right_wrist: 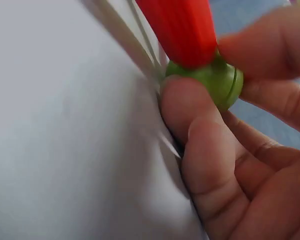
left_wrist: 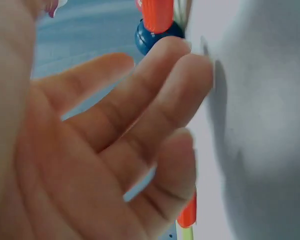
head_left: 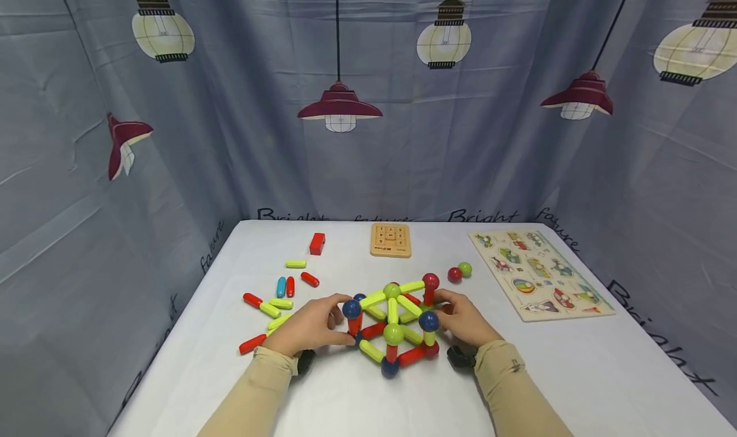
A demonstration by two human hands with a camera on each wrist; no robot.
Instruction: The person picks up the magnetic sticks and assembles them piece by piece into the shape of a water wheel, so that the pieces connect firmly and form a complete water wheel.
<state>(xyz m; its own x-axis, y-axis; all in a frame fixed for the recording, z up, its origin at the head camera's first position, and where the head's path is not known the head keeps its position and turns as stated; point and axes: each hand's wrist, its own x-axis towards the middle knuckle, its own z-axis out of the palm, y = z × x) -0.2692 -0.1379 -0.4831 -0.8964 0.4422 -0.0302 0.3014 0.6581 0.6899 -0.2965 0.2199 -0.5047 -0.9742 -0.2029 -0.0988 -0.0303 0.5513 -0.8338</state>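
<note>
In the head view, a rod-and-ball frame [head_left: 394, 322] stands near the middle of the white worktop [head_left: 576, 366]; the left hand [head_left: 313, 328] curls at its left side by a blue ball [head_left: 351, 308]; the right hand [head_left: 463, 322] cups its right side.

In the left wrist view, the left hand's fingers [left_wrist: 155, 100] lie loosely bent, tips beside a blue ball [left_wrist: 152, 35] under a red rod [left_wrist: 157, 14]; whether they grip cannot be told.

In the right wrist view, the right hand's fingertips [right_wrist: 190, 110] pinch a green ball [right_wrist: 217, 80] beneath a red rod [right_wrist: 182, 30], against the worktop.
</note>
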